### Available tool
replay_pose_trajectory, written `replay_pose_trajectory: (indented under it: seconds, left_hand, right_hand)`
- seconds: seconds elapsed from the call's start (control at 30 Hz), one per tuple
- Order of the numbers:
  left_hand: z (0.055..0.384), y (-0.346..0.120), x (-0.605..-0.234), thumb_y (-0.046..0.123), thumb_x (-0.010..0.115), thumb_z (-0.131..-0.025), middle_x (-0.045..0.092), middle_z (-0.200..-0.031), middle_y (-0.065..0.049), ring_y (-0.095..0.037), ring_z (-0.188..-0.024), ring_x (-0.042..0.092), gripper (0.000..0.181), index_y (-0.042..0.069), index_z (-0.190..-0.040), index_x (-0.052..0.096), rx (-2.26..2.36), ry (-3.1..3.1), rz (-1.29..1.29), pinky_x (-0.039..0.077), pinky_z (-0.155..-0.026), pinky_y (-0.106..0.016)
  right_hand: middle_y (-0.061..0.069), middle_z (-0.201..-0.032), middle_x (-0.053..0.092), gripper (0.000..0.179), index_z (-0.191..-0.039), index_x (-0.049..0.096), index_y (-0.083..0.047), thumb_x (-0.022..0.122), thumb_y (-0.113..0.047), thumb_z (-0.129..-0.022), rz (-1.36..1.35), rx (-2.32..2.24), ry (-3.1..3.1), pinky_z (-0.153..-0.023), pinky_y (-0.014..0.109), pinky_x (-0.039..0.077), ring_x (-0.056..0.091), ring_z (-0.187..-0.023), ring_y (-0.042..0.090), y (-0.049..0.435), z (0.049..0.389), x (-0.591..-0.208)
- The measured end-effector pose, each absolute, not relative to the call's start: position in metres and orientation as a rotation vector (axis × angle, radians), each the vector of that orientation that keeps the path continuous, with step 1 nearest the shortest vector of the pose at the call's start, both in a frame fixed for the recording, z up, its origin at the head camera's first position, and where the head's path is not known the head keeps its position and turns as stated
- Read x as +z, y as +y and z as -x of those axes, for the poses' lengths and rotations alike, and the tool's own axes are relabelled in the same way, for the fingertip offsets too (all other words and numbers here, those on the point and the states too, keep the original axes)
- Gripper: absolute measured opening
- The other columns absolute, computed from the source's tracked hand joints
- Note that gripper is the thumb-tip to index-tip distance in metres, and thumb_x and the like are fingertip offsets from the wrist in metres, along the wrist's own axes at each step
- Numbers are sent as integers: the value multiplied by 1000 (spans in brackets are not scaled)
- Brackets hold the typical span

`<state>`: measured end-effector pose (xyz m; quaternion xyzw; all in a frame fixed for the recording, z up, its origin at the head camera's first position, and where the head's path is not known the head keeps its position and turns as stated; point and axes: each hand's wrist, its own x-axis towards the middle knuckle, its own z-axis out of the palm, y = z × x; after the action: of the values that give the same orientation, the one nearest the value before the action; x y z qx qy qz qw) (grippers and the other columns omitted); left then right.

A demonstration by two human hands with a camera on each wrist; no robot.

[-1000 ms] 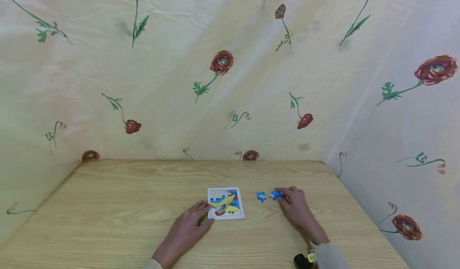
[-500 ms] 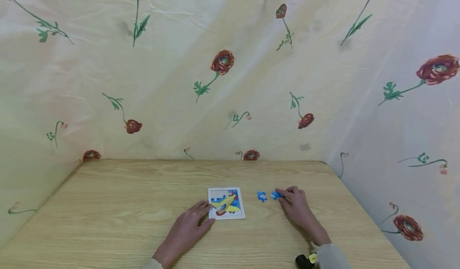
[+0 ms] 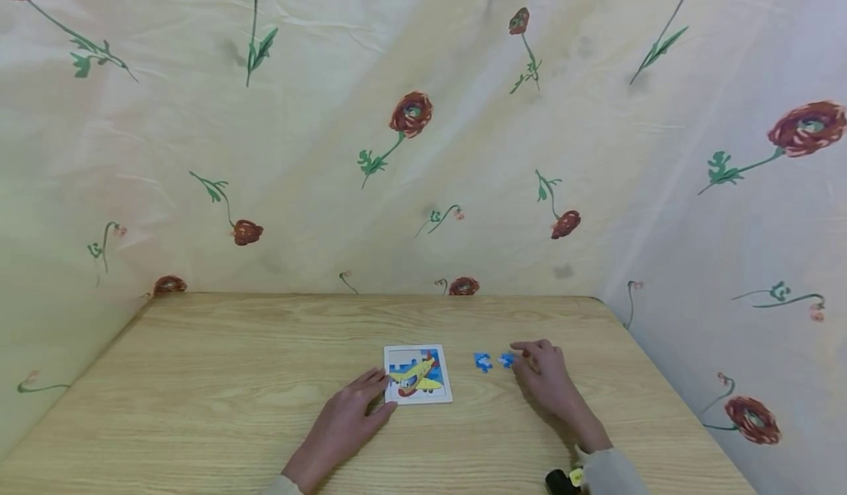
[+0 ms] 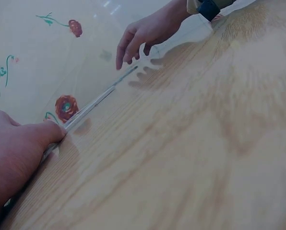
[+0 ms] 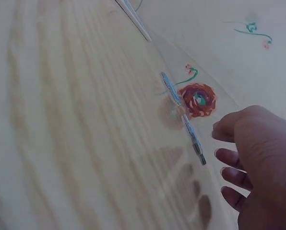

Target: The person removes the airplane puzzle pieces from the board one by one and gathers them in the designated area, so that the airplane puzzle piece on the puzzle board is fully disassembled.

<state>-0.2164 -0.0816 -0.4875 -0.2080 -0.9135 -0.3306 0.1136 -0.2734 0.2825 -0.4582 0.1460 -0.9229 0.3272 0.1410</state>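
A white-framed jigsaw puzzle (image 3: 445,392) with a yellow airplane picture lies flat on the table, part of its upper left bare. My left hand (image 3: 351,410) rests against its left side, fingers stretched along the edge and thumb at the near corner. That thumb (image 4: 49,132) also shows at the edge in the left wrist view. To the right lie two blue-and-white jigsaw pieces, a left one (image 3: 482,362) and a right one (image 3: 506,360). My right hand (image 3: 545,377) is just beside the right piece, fingers loosely bent; in the right wrist view its fingertips (image 5: 223,134) stand apart from both pieces.
The wooden table (image 3: 231,377) reaches back to a flower-printed cloth (image 3: 317,142), which also hangs along both sides. A small black object with a yellow label (image 3: 561,482) is by the right sleeve (image 3: 612,471) at the near edge.
My right fingers, earlier on the right jigsaw piece, have drawn off it slightly, and the piece stays on the table. My left hand and the puzzle have kept their places.
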Motion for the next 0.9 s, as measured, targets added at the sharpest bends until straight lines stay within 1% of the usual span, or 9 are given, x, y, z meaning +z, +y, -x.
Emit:
replay_pose_trajectory:
  seconds: [0.17, 0.37, 0.5, 0.7, 0.9]
  left_hand:
    - [218, -82, -489, 34, 70, -100, 60, -143, -19, -36, -134, 55, 49, -3, -133, 67, -949, -2663, 614, 49, -104, -55]
    - [217, -81, -489, 33, 70, -100, 60, -142, -20, -36, -134, 55, 49, -3, -133, 67, -943, -2666, 620, 49, -104, -55]
    - [217, -81, -488, 31, 71, -100, 60, -142, -21, -36, -134, 55, 49, -4, -133, 67, -936, -2672, 622, 49, -104, -55]
    - [215, -81, -486, 31, 71, -100, 59, -143, -20, -36, -135, 55, 49, -4, -134, 66, -939, -2679, 620, 49, -105, -55]
    - [215, -81, -486, 32, 71, -100, 59, -143, -20, -35, -135, 55, 49, -4, -134, 66, -949, -2678, 614, 49, -105, -54]
  right_hand:
    - [11, -103, 61, 22, -122, 69, 3, 63, -2, -101, -437, 983, -2645, -78, 38, 42, 49, -100, 31, 267, 271, -451]
    - [9, -104, 59, 23, -123, 70, 0, 64, -1, -100, -441, 1036, -2687, -78, 36, 42, 46, -100, 28, 245, 270, -450]
    - [6, -104, 58, 21, -121, 70, -1, 63, -2, -101, -491, 1036, -2687, -77, 35, 42, 45, -100, 25, 231, 271, -453]
    - [3, -101, 58, 17, -116, 73, -4, 65, -4, -101, -550, 978, -2667, -79, 38, 42, 47, -97, 24, 210, 272, -456]
    - [3, -104, 59, 16, -114, 74, -7, 66, -6, -101, -546, 953, -2695, -79, 38, 45, 48, -101, 24, 191, 274, -458]
